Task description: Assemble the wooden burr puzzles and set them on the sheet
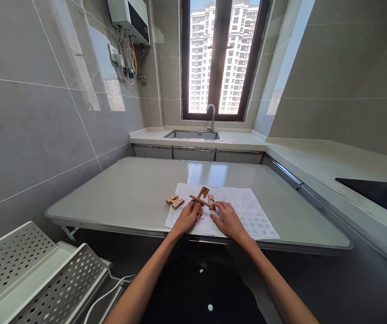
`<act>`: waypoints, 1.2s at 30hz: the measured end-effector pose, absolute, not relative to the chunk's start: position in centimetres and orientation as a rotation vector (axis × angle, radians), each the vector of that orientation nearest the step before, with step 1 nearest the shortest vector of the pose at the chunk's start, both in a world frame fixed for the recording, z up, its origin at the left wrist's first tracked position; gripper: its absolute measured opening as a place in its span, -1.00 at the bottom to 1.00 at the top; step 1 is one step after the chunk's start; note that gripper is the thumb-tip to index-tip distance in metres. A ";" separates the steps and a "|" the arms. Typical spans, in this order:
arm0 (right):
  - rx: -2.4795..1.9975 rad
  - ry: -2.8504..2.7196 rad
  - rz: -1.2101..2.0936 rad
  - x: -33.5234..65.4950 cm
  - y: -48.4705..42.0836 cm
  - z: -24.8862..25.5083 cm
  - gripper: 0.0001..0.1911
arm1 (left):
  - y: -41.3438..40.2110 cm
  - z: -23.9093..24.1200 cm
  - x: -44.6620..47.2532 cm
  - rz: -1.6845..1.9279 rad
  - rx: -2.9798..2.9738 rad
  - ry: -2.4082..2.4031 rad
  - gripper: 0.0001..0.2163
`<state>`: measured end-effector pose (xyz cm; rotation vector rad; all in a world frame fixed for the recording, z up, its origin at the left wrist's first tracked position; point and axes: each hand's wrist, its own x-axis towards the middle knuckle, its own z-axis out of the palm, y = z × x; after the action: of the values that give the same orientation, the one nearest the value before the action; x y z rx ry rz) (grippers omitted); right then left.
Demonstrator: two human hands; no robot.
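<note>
My left hand (pixel 189 217) holds crossed wooden puzzle pieces (pixel 200 197) just above a white instruction sheet (pixel 247 211) on the grey table (pixel 129 189). My right hand (pixel 227 220) rests on the sheet, its fingertips touching a small notched wooden block (pixel 211 200) and the end of the stick held by the left hand. A small cluster of joined wooden blocks (pixel 175 201) lies on the sheet's left edge, just left of my left hand.
A sink (pixel 193 134) with a tap (pixel 211 115) sits under the window at the far end. A counter (pixel 331 166) runs along the right with a dark hob (pixel 378 191). Perforated white shelving (pixel 38 274) stands lower left. Tiled wall on the left.
</note>
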<state>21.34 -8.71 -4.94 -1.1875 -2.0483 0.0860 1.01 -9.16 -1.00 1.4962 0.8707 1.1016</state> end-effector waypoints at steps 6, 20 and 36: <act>-1.198 -2.091 0.059 21.3 -8.6 -5.0 -0.65 | -9.5 -0.6 1.0 1.102 1.495 0.881 -0.65; -1.238 -2.109 0.076 21.2 -8.4 -5.3 -0.63 | -9.4 -0.6 1.0 1.103 1.487 0.902 -0.64; -1.372 -2.009 0.215 21.3 -7.8 -6.3 -0.36 | -9.1 -1.0 1.0 1.109 1.493 0.883 -0.64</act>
<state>21.34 -7.76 -6.27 -1.3719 -2.0087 0.2151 1.01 -9.13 -0.96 1.4928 0.8832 1.1089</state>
